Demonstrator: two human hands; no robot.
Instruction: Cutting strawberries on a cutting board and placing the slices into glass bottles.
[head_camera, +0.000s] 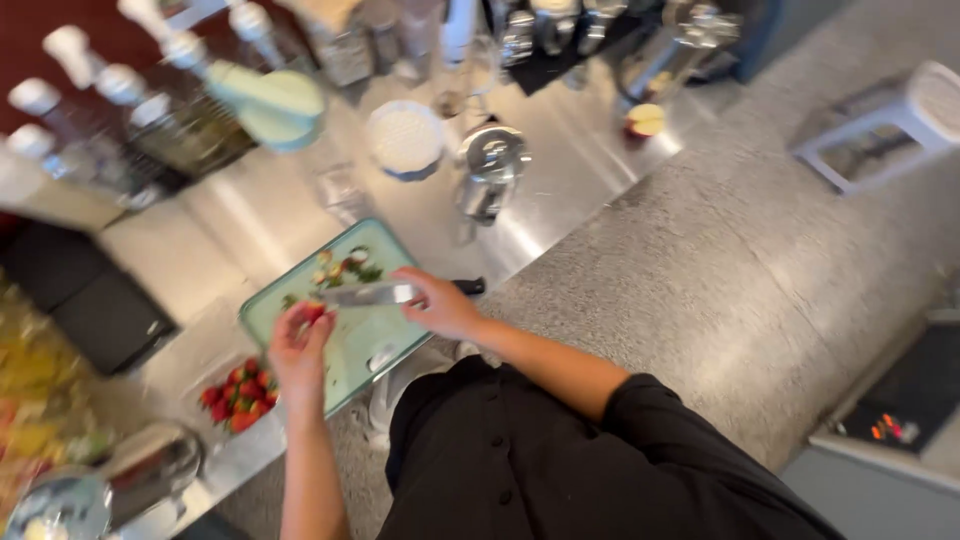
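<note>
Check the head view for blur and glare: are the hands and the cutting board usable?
Head view: motion blur smears the whole frame, worst on the bottles at top left. The left hand, right hand, knife and green cutting board are soft but readable. Glare streaks the steel counter. The strawberries show as red blobs.

Steel counter (560, 150) spans upper centre, light glaring off it. Speckled grey floor (740, 270) fills the right. White stool (890, 120) upper right. Bottles (90, 110) blurred, upper left.
</note>
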